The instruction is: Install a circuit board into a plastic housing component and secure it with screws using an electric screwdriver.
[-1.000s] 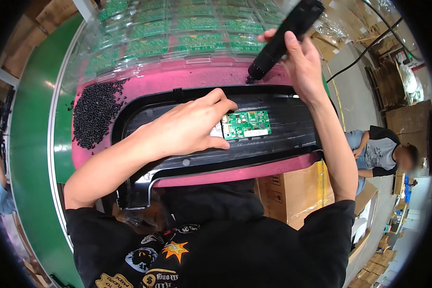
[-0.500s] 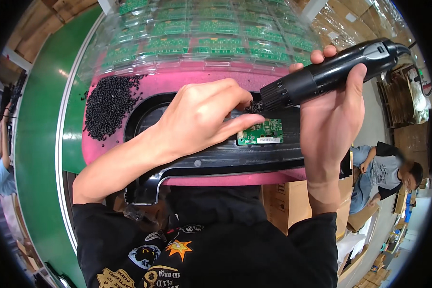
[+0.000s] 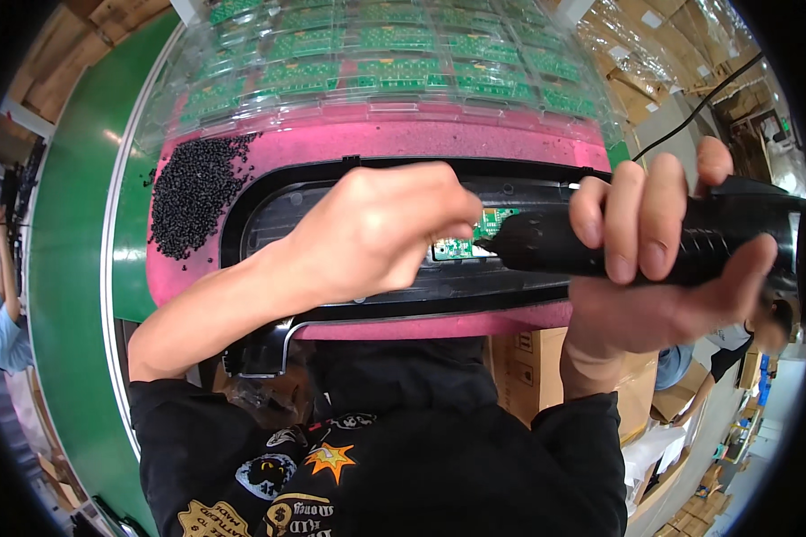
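My right hand (image 3: 631, 309) is wrapped around a black electric screwdriver (image 3: 555, 243), which lies nearly level with its tip toward the left. Under that tip, a small green circuit board (image 3: 461, 249) sits inside a long black plastic housing (image 3: 403, 304). The screwdriver and my fingers cover part of the board. Beside the tip, my left hand (image 3: 381, 228) is closed in a pinch over the board's left end. Whatever is between those fingertips is hidden and blurred.
A heap of small black screws (image 3: 192, 197) lies on the pink mat (image 3: 331, 143), left of the housing. Clear plastic trays (image 3: 394, 76) of green boards stand behind. A dark cable (image 3: 698, 107) runs at upper right. Cardboard boxes (image 3: 528, 376) and another person (image 3: 730, 345) are at right.
The screwdriver has swung from an upward tilt to nearly level and shifted right and nearer me. My right fingers now wrap over it. My left thumb has left the board's edge and the fingers have pinched together.
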`<control>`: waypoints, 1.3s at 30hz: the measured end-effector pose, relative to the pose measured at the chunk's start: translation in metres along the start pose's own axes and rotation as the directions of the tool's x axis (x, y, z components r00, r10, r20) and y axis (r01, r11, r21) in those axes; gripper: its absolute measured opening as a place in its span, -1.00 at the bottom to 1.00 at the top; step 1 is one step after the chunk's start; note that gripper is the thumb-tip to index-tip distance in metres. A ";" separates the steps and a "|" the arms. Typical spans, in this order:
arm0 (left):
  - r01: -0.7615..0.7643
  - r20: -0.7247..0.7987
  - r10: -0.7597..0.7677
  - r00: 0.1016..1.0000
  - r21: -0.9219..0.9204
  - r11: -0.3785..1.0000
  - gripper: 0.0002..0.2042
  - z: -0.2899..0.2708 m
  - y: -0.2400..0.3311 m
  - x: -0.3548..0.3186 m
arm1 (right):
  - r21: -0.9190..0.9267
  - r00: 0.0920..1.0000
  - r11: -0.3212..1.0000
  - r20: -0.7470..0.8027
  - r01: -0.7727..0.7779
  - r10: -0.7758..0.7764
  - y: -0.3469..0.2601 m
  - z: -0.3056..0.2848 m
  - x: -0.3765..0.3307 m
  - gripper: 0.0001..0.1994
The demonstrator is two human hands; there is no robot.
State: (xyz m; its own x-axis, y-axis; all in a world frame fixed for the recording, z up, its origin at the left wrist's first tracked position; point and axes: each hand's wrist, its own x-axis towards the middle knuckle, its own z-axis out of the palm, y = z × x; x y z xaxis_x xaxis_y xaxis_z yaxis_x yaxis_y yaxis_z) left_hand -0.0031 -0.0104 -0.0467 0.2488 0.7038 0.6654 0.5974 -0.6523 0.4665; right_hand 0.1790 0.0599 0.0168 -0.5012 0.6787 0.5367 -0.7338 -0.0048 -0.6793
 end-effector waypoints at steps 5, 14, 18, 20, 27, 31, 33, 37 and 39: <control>0.214 -0.062 -0.233 0.970 -0.221 0.951 -0.92 -0.002 -0.003 0.001 | -0.032 0.983 0.983 0.036 0.182 -0.180 -0.009 -0.001 -0.005 -0.49; 0.143 0.016 -0.143 0.990 -0.224 0.964 -0.89 -0.003 -0.003 0.001 | 0.026 0.973 0.974 0.052 0.223 -0.224 -0.011 -0.002 -0.006 -0.58; 0.188 0.043 -0.183 0.982 -0.235 0.954 -0.90 -0.001 -0.004 0.000 | 0.027 0.972 0.975 0.070 0.222 -0.224 -0.012 -0.001 -0.007 -0.58; 0.123 0.038 -0.118 0.992 -0.207 0.970 -0.91 -0.002 -0.006 0.000 | 0.000 0.972 0.973 0.048 0.229 -0.229 -0.010 0.002 -0.006 -0.58; 0.116 0.055 -0.106 0.993 -0.230 0.966 -0.90 -0.004 -0.003 0.000 | 0.031 0.971 0.972 0.045 0.234 -0.236 -0.008 0.003 -0.009 -0.58; 0.163 0.081 -0.146 0.986 -0.282 0.946 -0.90 -0.003 -0.004 -0.002 | 0.029 0.971 0.973 0.051 0.231 -0.232 -0.004 0.002 -0.010 -0.57; 0.186 0.104 -0.162 0.981 -0.303 0.934 -0.90 -0.003 -0.003 -0.001 | 0.018 0.971 0.972 0.055 0.234 -0.235 -0.003 0.002 -0.010 -0.56; 0.331 0.236 -0.247 0.940 -0.453 0.828 -0.92 -0.002 -0.001 0.001 | 0.036 0.958 0.964 0.113 0.263 -0.265 -0.001 -0.003 -0.010 -0.55; 0.324 0.250 -0.230 0.941 -0.459 0.827 -0.93 0.000 -0.003 0.002 | 0.022 0.955 0.964 0.132 0.267 -0.267 -0.004 -0.006 -0.011 -0.54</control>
State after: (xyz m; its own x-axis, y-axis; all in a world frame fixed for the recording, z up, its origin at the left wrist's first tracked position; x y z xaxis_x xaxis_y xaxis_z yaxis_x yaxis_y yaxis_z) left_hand -0.0042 -0.0069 -0.0470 0.2867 0.8824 0.3730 0.2245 -0.4403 0.8693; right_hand 0.1899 0.0572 0.0103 -0.3430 0.5520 0.7600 -0.8510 0.1600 -0.5003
